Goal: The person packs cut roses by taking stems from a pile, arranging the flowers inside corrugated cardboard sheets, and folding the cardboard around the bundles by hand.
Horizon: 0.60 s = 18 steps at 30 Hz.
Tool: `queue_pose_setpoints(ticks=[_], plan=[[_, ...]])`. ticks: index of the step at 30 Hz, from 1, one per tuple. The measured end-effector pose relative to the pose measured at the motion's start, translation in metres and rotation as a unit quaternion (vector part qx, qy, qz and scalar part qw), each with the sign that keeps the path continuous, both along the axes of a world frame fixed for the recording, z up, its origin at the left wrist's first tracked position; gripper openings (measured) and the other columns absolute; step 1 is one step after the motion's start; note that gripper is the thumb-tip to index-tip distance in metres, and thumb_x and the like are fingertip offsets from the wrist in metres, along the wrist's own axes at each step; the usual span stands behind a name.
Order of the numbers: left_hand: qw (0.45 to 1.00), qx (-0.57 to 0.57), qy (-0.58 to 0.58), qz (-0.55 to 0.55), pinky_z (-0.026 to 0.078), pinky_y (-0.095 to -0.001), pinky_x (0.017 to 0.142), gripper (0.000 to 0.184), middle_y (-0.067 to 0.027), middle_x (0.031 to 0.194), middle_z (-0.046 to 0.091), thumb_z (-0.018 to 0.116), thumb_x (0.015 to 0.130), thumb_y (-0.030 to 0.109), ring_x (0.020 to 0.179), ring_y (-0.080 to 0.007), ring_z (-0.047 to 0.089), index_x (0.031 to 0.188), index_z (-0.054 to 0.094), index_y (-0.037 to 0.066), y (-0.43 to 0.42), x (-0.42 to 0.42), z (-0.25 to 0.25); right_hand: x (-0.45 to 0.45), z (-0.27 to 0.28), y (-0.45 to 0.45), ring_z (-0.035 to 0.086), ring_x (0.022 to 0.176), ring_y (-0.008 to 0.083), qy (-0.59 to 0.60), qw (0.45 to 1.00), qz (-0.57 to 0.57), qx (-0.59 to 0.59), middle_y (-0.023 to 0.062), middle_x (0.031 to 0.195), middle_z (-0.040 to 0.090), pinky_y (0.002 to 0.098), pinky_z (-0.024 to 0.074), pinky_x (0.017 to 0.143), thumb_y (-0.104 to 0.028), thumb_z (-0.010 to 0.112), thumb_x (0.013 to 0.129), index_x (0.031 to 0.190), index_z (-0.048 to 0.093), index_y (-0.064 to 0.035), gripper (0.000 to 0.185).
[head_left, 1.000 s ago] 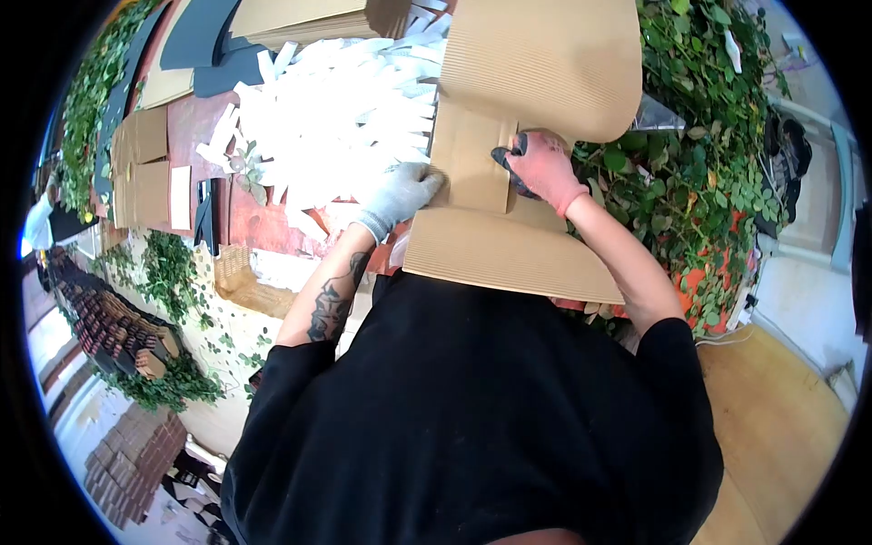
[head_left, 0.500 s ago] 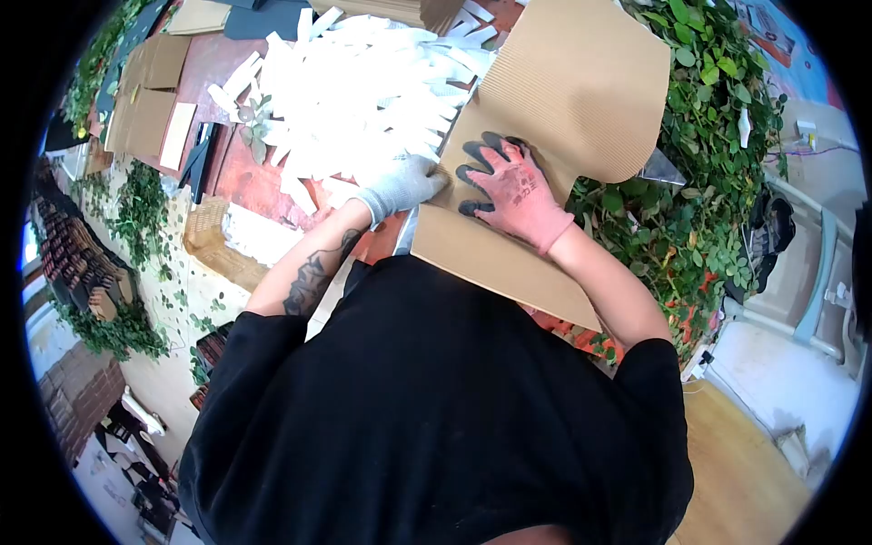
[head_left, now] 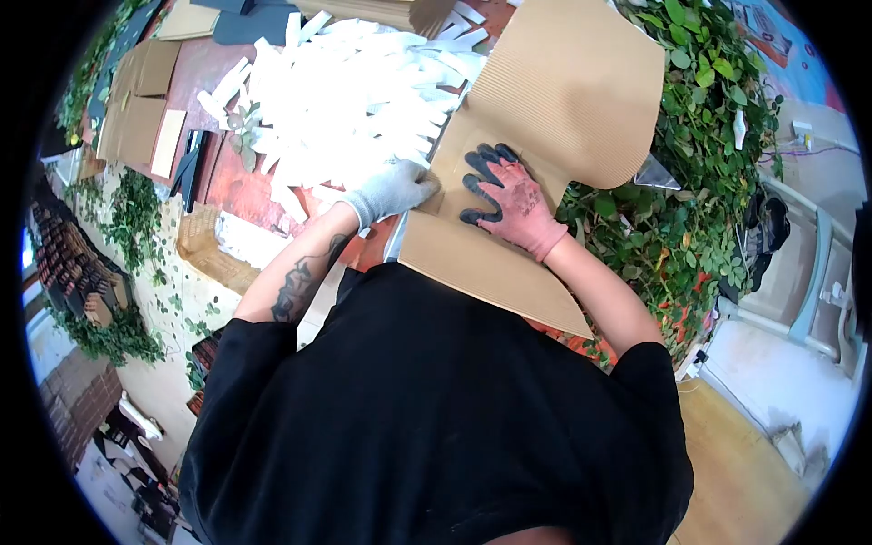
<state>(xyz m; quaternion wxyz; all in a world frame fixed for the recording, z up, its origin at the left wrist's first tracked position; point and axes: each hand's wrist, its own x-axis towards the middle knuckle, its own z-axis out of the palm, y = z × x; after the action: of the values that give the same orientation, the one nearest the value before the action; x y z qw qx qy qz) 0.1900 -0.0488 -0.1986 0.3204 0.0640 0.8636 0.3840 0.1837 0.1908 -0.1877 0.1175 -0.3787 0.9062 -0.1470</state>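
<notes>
A large brown corrugated cardboard sheet (head_left: 572,82) lies in front of me, with a flap folded up at the far side and another part (head_left: 490,272) bent up near my body. My right hand (head_left: 518,200), in a pink glove with dark-coated fingers, lies flat on the middle of the sheet, fingers stretched out. At the sheet's left edge, my left hand (head_left: 397,193) in a pale grey glove is closed on the cardboard; its fingertips are partly hidden. Just beyond that hand is a big heap of white strips (head_left: 354,100), overexposed in places.
Leafy plants (head_left: 627,236) border the right side. On the reddish table (head_left: 241,195), cardboard pieces (head_left: 136,100) and a dark, narrow object (head_left: 189,171) lie at the left. A pale plastic chair (head_left: 808,263) stands far right.
The view has shifted slightly. My right hand's fingers have drawn a little closer together on the cardboard. My left hand stays at the sheet's left edge.
</notes>
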Motion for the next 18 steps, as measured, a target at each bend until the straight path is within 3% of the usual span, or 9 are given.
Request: queue_pose_setpoints(ticks=[4, 5, 8, 10, 12, 14, 15, 16, 18], plan=[[0.997, -0.040, 0.053, -0.047, 0.047, -0.0414, 0.071, 0.037, -0.0205, 0.077, 0.064, 0.051, 0.083, 0.034, 0.074, -0.0344, 0.062, 0.086, 0.065, 0.000, 0.003, -0.005, -0.003, 0.002, -0.005, -0.002, 0.041, 0.123, 0.0328, 0.014, 0.999, -0.001, -0.029, 0.0169, 0.130, 0.045, 0.0433, 0.0286, 0.107, -0.036, 0.075, 0.066, 0.107, 0.061, -0.0079, 0.051], [0.994, -0.070, 0.053, -0.060, 0.048, -0.0409, 0.072, 0.037, -0.0207, 0.076, 0.064, 0.051, 0.083, 0.035, 0.074, -0.0341, 0.062, 0.084, 0.065, 0.000, 0.003, -0.006, 0.002, 0.003, -0.003, 0.000, 0.039, 0.125, 0.0321, -0.012, 0.999, -0.004, 0.033, 0.0160, 0.132, 0.044, 0.0423, 0.0277, 0.108, -0.038, 0.071, 0.069, 0.111, 0.060, -0.0082, 0.052], [0.981, -0.166, -0.049, -0.086, 0.049, -0.0400, 0.072, 0.034, -0.0210, 0.069, 0.062, 0.054, 0.082, 0.030, 0.072, -0.0323, 0.063, 0.077, 0.065, -0.001, 0.014, -0.018, 0.077, 0.000, -0.001, 0.001, 0.036, 0.127, 0.0330, 0.010, 1.000, 0.025, -0.010, 0.0164, 0.135, 0.041, 0.0413, 0.0235, 0.109, -0.045, 0.063, 0.074, 0.118, 0.056, -0.0105, 0.056], [0.973, -0.054, 0.159, -0.159, 0.048, -0.0420, 0.074, 0.030, -0.0208, 0.077, 0.062, 0.060, 0.078, 0.030, 0.077, -0.0339, 0.062, 0.081, 0.065, 0.001, 0.005, -0.024, 0.102, -0.001, -0.001, 0.000, 0.035, 0.127, 0.0335, 0.004, 0.998, 0.028, -0.049, 0.0164, 0.137, 0.039, 0.0411, 0.0226, 0.109, -0.040, 0.063, 0.074, 0.120, 0.054, -0.0084, 0.057], [0.915, 0.079, 0.381, -0.105, 0.046, -0.0415, 0.079, 0.031, -0.0173, 0.092, 0.062, 0.063, 0.077, 0.030, 0.091, -0.0315, 0.060, 0.095, 0.064, 0.005, 0.025, -0.032, 0.158, 0.005, 0.003, -0.003, 0.034, 0.128, 0.0337, -0.070, 0.997, -0.002, -0.041, 0.0166, 0.137, 0.037, 0.0412, 0.0229, 0.109, -0.037, 0.062, 0.074, 0.120, 0.053, -0.0072, 0.055], [0.815, 0.026, 0.544, -0.198, 0.042, -0.0424, 0.086, 0.036, -0.0159, 0.107, 0.058, 0.065, 0.076, 0.028, 0.103, -0.0325, 0.055, 0.105, 0.060, 0.008, 0.060, -0.057, 0.210, 0.003, 0.013, 0.001, 0.033, 0.128, 0.0337, -0.040, 0.999, -0.001, -0.035, 0.0167, 0.137, 0.037, 0.0410, 0.0229, 0.109, -0.036, 0.062, 0.075, 0.120, 0.053, -0.0071, 0.054], [0.804, -0.017, 0.550, -0.224, 0.036, -0.0404, 0.096, 0.045, -0.0180, 0.119, 0.053, 0.058, 0.081, 0.038, 0.114, -0.0350, 0.047, 0.115, 0.057, 0.007, 0.073, -0.073, 0.211, -0.001, 0.016, -0.001, 0.033, 0.128, 0.0336, -0.030, 0.999, 0.025, -0.026, 0.0167, 0.136, 0.037, 0.0408, 0.0229, 0.109, -0.035, 0.061, 0.075, 0.120, 0.053, -0.0071, 0.053], [0.801, -0.015, 0.554, -0.227, 0.036, -0.0404, 0.096, 0.045, -0.0180, 0.119, 0.053, 0.058, 0.081, 0.038, 0.114, -0.0350, 0.047, 0.115, 0.057, 0.007, 0.082, -0.089, 0.198, -0.001, 0.015, -0.002, 0.033, 0.128, 0.0336, -0.025, 0.999, 0.020, -0.026, 0.0167, 0.136, 0.037, 0.0408, 0.0229, 0.109, -0.035, 0.061, 0.075, 0.120, 0.053, -0.0071, 0.053], [0.901, 0.003, 0.297, -0.316, 0.037, -0.0379, 0.097, 0.059, -0.0192, 0.123, 0.051, 0.048, 0.088, 0.051, 0.115, -0.0338, 0.047, 0.121, 0.052, 0.003, 0.100, -0.123, 0.159, 0.000, 0.011, 0.001, 0.033, 0.128, 0.0335, -0.036, 0.999, 0.023, -0.023, 0.0168, 0.136, 0.038, 0.0407, 0.0231, 0.109, -0.035, 0.061, 0.075, 0.120, 0.053, -0.0079, 0.053]])
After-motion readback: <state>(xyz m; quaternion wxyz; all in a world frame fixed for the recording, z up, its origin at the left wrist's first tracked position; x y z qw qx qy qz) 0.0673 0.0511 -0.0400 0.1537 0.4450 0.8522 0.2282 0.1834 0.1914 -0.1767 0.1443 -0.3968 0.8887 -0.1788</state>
